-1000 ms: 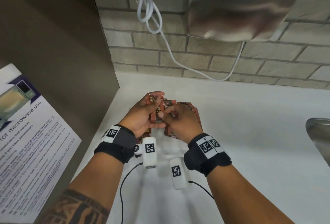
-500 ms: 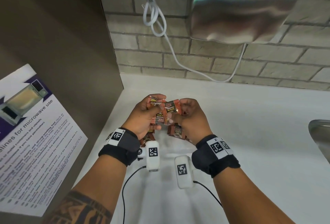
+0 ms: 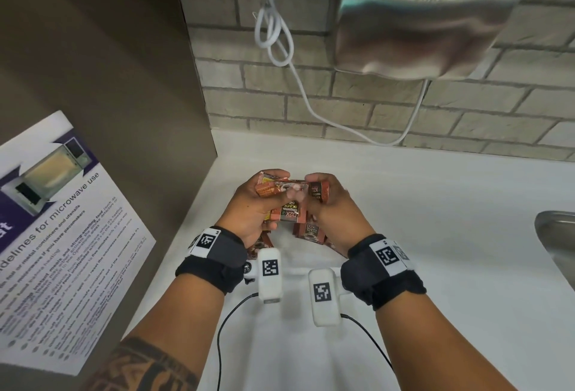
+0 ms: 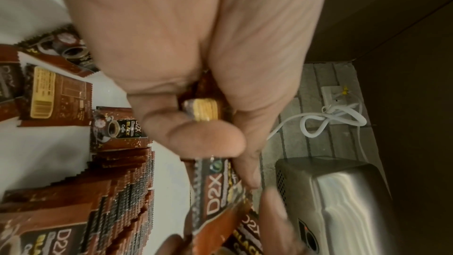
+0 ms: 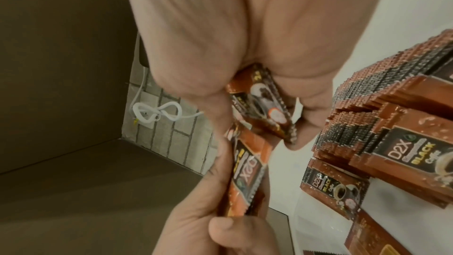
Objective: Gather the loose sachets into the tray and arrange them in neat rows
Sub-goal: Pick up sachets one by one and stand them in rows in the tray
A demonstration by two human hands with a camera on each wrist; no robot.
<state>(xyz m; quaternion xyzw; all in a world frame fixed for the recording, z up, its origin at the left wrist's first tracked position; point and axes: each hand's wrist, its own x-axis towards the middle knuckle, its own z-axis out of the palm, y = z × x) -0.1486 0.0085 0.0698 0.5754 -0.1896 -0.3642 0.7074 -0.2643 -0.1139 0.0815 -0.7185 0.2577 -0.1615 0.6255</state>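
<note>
Both hands are raised over the white counter (image 3: 404, 235), each holding brown D2X coffee sachets. My left hand (image 3: 273, 191) grips a small bundle of sachets (image 3: 287, 214) between thumb and fingers; the same bundle (image 4: 215, 191) shows in the left wrist view. My right hand (image 3: 314, 191) pinches one sachet (image 5: 259, 100) at the bundle's right end. Below the hands a packed row of sachets (image 4: 117, 191) stands on edge, seen again as the row (image 5: 392, 123). Loose sachets (image 4: 56, 94) lie flat beside it. I cannot make out a tray rim.
A brown cabinet side (image 3: 109, 79) with a microwave notice (image 3: 62, 235) closes the left. The brick wall carries a steel hand dryer (image 3: 420, 23) and a looped white cable (image 3: 273, 35). A steel sink edge (image 3: 557, 241) sits at the right.
Both hands have lifted off the row with sachets in them. The right hand has drawn one sachet out to the right of the left hand's bundle.
</note>
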